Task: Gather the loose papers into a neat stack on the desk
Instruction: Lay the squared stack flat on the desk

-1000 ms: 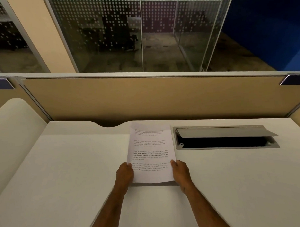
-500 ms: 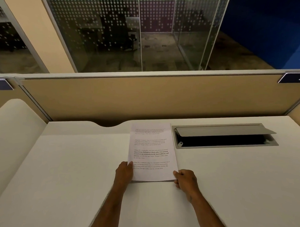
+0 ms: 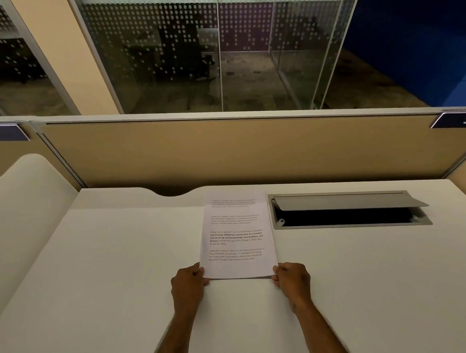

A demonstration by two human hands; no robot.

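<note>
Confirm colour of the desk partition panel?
Tan, plain, with a grey top rail: partition panel, head view.

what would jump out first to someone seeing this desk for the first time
The printed papers lie mid-desk, held at the near corners by the left hand and right hand. Just right of them, an open cable hatch gapes dark in the white desk.
</note>
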